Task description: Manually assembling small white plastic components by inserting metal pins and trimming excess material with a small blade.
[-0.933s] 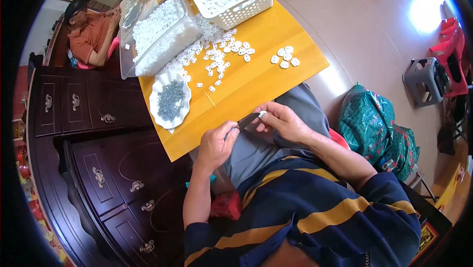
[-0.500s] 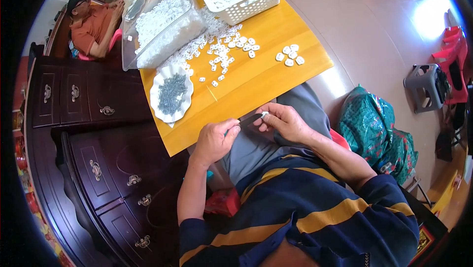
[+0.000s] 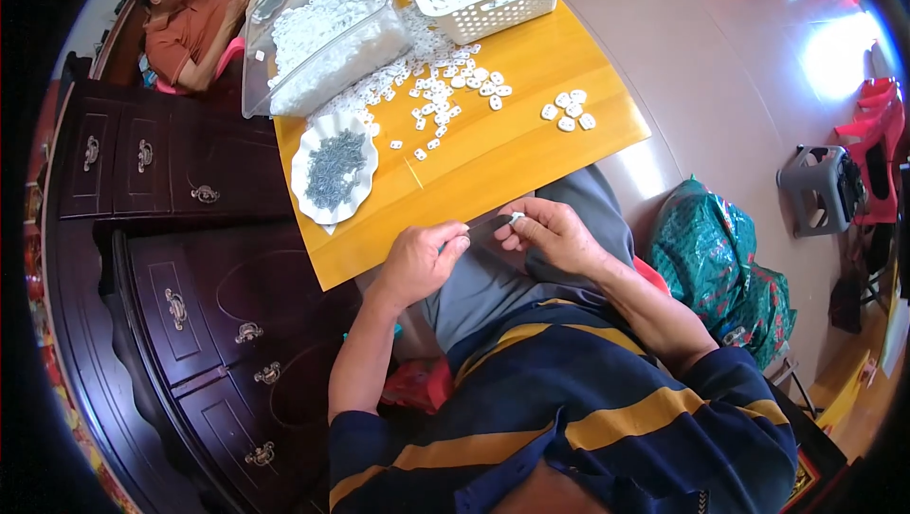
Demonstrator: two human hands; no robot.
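Note:
Over my lap, just off the table's near edge, my right hand (image 3: 550, 232) pinches a small white plastic piece (image 3: 517, 217) between thumb and fingers. Beside it, my left hand (image 3: 424, 263) has thumb and forefinger pressed together; what they hold is too small to name. A narrow dark shape (image 3: 489, 228) lies between the two hands; I cannot tell whether it is held. On the wooden table (image 3: 502, 158), a white scalloped dish (image 3: 366, 187) holds many thin grey metal pins (image 3: 335, 170). Small white pieces with holes (image 3: 436, 106) lie scattered behind it. Several rounded white pieces (image 3: 569, 109) form a separate group at right.
A clear plastic bin (image 3: 384, 40) and a white perforated basket (image 3: 502, 16), both full of white pieces, stand at the table's back. Dark wooden drawers (image 3: 190, 305) line the left. Another person (image 3: 185, 40) sits far left. Green bags (image 3: 711, 248) and a grey stool (image 3: 815, 192) stand right.
The view has shifted slightly. Both hands keep their pinches close together, and the left hand's fingertips sit a little higher. The table pieces look unchanged.

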